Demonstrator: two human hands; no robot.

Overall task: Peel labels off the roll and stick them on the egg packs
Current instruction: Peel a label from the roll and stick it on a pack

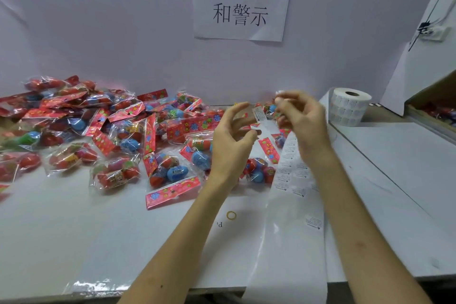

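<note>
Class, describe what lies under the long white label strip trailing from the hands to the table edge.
The long white label strip rests on the white table, hanging over its front edge. Whatever else lies beneath it is covered.

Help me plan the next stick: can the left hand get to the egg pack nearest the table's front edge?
Probably yes. That egg pack lies uncovered at the pile's front, close to the left hand, with nothing between them. But the hand is busy at the label strip.

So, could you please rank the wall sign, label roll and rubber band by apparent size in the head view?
1. wall sign
2. label roll
3. rubber band, clearly smallest despite lying nearer the camera
</note>
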